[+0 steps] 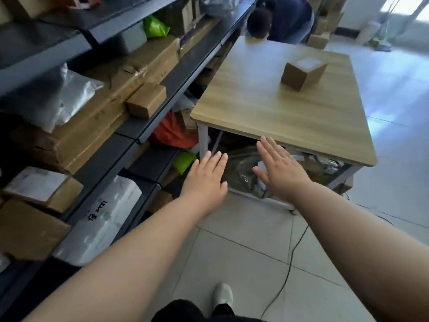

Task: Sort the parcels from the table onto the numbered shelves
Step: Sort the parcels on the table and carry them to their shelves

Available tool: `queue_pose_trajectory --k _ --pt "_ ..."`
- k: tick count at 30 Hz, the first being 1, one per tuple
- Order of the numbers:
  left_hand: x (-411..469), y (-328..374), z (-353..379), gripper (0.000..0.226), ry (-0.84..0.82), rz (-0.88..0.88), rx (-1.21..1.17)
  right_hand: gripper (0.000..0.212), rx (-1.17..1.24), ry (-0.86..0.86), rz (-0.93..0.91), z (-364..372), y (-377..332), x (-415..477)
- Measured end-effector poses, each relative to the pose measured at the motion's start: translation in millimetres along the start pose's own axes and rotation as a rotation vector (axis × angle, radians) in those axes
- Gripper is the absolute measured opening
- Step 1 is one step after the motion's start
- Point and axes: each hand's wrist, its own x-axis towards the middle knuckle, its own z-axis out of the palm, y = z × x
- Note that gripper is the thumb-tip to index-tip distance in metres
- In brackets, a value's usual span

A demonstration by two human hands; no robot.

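Warehouse sorting floor: a person's left hand (205, 176) and right hand (278, 173) stretch forward side by side, palms down, fingers straight and held close together, neither holding anything. Just beyond the right hand lies a light wood-grain table (267, 112) on white metal legs. Its near edge meets that hand's fingertips in the view, though contact cannot be confirmed. The one parcel on the tabletop, a small brown cardboard box (301, 75) with a white label on top, sits well ahead of the right hand, on the far half of the surface. Between and below both hands, a rack under the table holds a heap of plastic-wrapped packages (241, 168). To the left of the left hand run dark metal shelves (181, 89) packed with long cardboard cartons (111, 105), a small brown carton (146, 101), a white parcel with handwriting (104, 219), a green bag (183, 161) and an orange bag (171, 133). Pale floor tiles (243, 233) spread beneath the arms, crossed by a black cable (289, 263). Far ahead, a second person (287, 17) bends at the table's far end
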Motion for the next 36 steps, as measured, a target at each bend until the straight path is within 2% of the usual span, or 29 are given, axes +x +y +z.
queue_pose_trajectory --k 9,25,36 --pt "112 35 14 0.067 -0.081 0.116 0.051 0.067 0.072 -0.036 0.181 9 93 35" --pt "405 58 -8 0.069 -0.142 0.427 0.128 0.067 0.158 0.006 0.53 -1 231 196" --pt "505 80 18 0.067 -0.223 0.376 0.088 0.065 0.246 -0.046 0.574 20 314 259"
